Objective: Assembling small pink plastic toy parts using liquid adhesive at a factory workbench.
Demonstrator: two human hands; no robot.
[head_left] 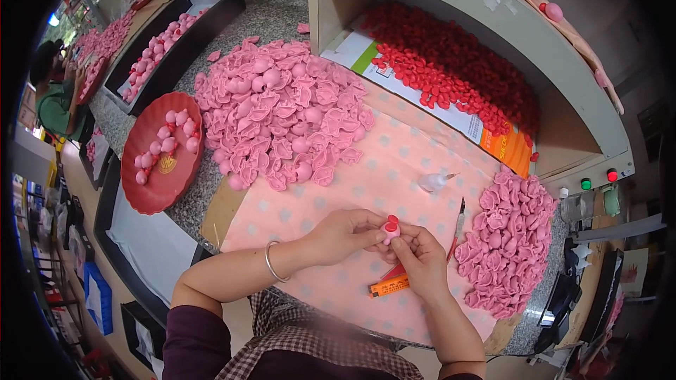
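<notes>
My left hand [345, 232] and my right hand [420, 257] meet over a pink dotted cloth [394, 148], both pinching one small pink plastic piece with a red part on it [390, 228]. A silver bangle sits on my left wrist. A big heap of pink pieces [282, 112] lies beyond my left hand, and a smaller heap of pink pieces [508, 243] lies right of my right hand. Under my right hand rests an orange and red tool [389, 285].
A mass of small red parts [451, 63] fills an open box-like shelf at the back. A red plate [151, 190] and a black tray [211, 0] hold pink pieces at left. A small clear bottle [433, 181] and a thin blade [460, 219] lie on the cloth. Another person sits far left.
</notes>
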